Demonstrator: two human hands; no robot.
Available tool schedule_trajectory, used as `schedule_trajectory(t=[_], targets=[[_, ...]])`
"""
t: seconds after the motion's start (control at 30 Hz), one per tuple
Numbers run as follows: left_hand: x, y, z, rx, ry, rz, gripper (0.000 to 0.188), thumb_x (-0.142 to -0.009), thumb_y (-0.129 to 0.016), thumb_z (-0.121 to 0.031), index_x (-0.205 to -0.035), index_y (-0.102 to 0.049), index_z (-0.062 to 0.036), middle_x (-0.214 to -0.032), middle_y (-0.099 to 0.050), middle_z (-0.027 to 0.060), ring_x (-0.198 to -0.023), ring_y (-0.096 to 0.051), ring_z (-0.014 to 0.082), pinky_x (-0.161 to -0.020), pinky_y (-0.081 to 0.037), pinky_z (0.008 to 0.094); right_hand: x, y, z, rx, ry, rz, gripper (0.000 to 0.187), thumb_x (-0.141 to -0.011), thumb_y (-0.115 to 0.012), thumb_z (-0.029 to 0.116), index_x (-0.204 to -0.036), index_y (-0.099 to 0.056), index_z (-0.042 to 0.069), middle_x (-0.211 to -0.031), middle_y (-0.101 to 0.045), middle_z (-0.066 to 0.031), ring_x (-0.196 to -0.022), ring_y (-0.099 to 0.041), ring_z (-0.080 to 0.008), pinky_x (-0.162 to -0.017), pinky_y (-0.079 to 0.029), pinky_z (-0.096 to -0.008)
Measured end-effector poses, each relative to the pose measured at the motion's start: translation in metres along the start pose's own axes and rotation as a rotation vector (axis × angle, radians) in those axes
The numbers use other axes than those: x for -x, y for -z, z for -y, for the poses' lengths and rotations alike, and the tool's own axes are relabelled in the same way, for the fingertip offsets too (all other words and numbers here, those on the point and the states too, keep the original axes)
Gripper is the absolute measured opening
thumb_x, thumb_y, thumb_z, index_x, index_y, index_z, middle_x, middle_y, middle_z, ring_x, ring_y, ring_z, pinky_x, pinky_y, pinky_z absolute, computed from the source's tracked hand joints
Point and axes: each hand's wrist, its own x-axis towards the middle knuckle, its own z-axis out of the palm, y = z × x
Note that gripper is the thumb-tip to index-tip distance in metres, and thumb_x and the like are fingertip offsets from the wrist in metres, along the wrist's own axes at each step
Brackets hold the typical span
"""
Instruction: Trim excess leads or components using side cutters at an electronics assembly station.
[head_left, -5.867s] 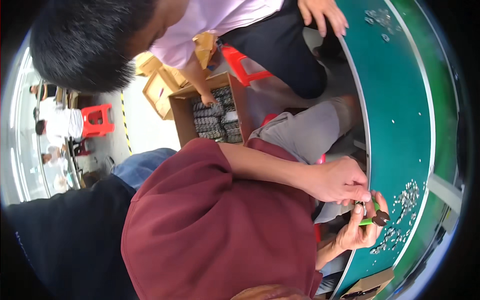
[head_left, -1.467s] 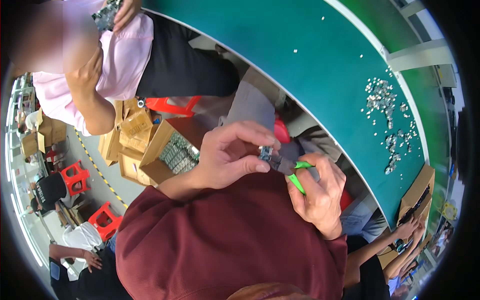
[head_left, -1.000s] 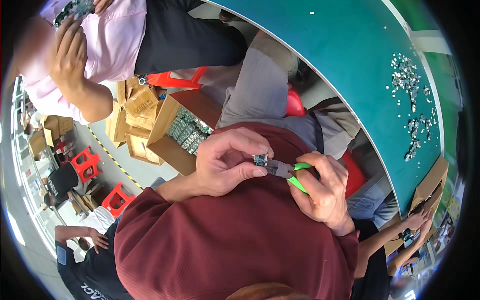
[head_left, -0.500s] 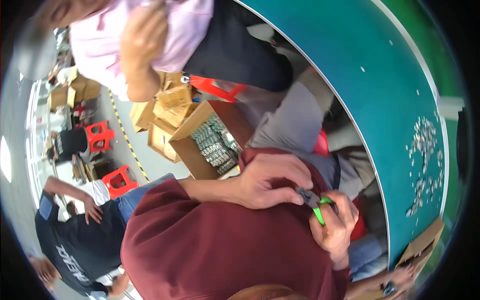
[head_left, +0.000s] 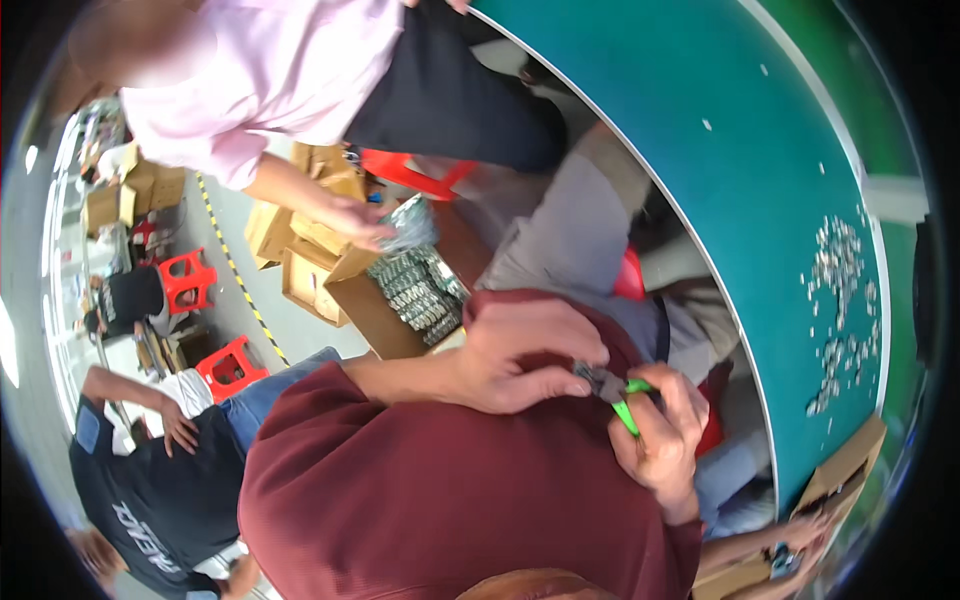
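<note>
My left hand (head_left: 530,355) is pinched, thumb and forefinger closing on a small grey part (head_left: 582,372) whose exact kind I cannot make out. My right hand (head_left: 662,425) is wrapped around a pair of pliers with bright green handles (head_left: 625,415). The pliers' dark jaws (head_left: 605,384) meet the small part at my left fingertips. Both hands are held in front of my maroon top, left of the table edge.
A curved green table (head_left: 690,170) lies to the right, with many small pale pieces (head_left: 838,265) scattered on it. An open carton (head_left: 375,312) holds rows of metallic parts. Co-workers sit around, one in a pink shirt (head_left: 270,70). Red stools (head_left: 232,368) stand at left.
The co-worker in pink has lowered an arm to the carton, where a shiny, clear-looking bag now shows at the fingers. My hands keep their grip; the whole view has shifted slightly.
</note>
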Motion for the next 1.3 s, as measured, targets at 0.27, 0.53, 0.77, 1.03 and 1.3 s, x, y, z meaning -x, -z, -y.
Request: schedule_trajectory(t=[0.27,0.53,0.77,1.03,1.3], targets=[[-0.002,-0.008,0.008,0.177,-0.063,-0.132,0.031,-0.083,-0.079,0.000,-0.108,-0.063,0.0072,-0.100,-0.069,0.0241,-0.084,-0.071,0.0260,-0.071,-0.059,0.0325,-0.003,-0.004,-0.004,-0.025,0.009,-0.055,0.027,-0.055,-0.074,0.006,-0.079,-0.067,-0.001,-0.093,-0.062,-0.0126,-0.074,-0.066,-0.0273,-0.063,-0.053,-0.0354],[0.003,-0.009,0.008,0.112,-0.056,-0.141,0.030,-0.083,-0.079,0.000,-0.108,-0.064,0.0079,-0.098,-0.069,0.0244,-0.085,-0.072,0.0287,-0.071,-0.059,0.0346,0.004,-0.006,-0.005,-0.003,0.006,-0.086,0.032,-0.051,-0.074,0.008,-0.081,-0.069,0.000,-0.096,-0.063,-0.0123,-0.078,-0.067,-0.0284,-0.065,-0.054,-0.0355],[0.003,-0.007,0.008,0.095,-0.049,-0.127,0.029,-0.083,-0.078,0.001,-0.107,-0.064,0.0080,-0.098,-0.069,0.0245,-0.084,-0.072,0.0289,-0.072,-0.059,0.0348,0.000,-0.009,-0.009,-0.036,0.033,-0.135,0.026,-0.052,-0.072,0.001,-0.078,-0.067,-0.001,-0.093,-0.064,-0.0140,-0.068,-0.064,-0.0283,-0.056,-0.051,-0.0352],[0.002,0.000,0.007,-0.030,-0.063,-0.058,0.030,-0.082,-0.079,0.001,-0.107,-0.065,0.0061,-0.098,-0.070,0.0236,-0.081,-0.072,0.0256,-0.068,-0.058,0.0313,0.000,-0.010,-0.009,-0.058,0.016,-0.129,0.027,-0.051,-0.071,0.000,-0.078,-0.067,-0.002,-0.092,-0.064,-0.0144,-0.068,-0.065,-0.0282,-0.057,-0.051,-0.0350],[0.000,-0.006,0.010,0.100,-0.057,-0.114,0.034,-0.082,-0.080,0.001,-0.110,-0.063,0.0060,-0.099,-0.069,0.0233,-0.082,-0.071,0.0255,-0.068,-0.058,0.0309,0.000,-0.006,-0.006,-0.034,-0.014,-0.056,0.030,-0.054,-0.075,0.005,-0.083,-0.070,0.000,-0.093,-0.063,-0.0104,-0.076,-0.067,-0.0265,-0.065,-0.054,-0.0359]])
